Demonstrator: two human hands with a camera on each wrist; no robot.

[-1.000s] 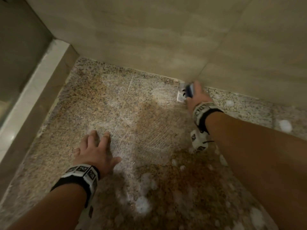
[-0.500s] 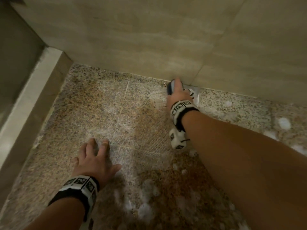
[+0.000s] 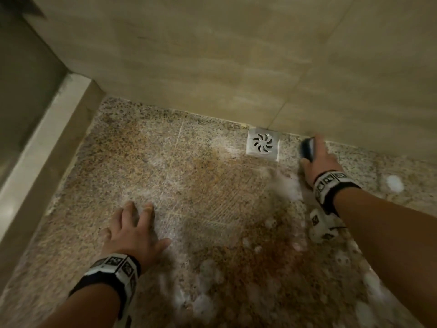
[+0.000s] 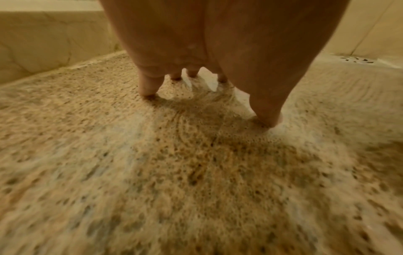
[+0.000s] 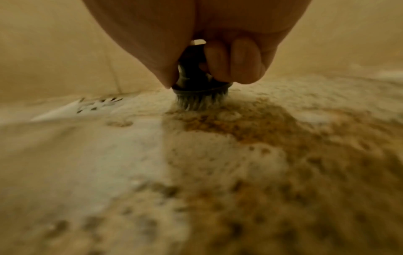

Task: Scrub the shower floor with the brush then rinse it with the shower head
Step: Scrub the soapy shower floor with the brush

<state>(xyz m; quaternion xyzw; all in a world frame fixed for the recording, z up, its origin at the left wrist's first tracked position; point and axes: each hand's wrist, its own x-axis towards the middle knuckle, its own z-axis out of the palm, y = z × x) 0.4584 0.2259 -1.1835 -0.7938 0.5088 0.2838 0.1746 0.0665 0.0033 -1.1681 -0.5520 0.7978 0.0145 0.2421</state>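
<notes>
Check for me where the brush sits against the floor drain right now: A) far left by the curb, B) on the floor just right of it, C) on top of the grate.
B: the brush in the right hand is beside the drain, whose grate shows uncovered.

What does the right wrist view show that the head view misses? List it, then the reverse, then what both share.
Only the right wrist view: the brush's bristles pressed on the floor, fingers curled round its handle.
Only the head view: the left hand spread on the floor, foam patches.
Both: brush, drain, speckled floor, right hand.
</notes>
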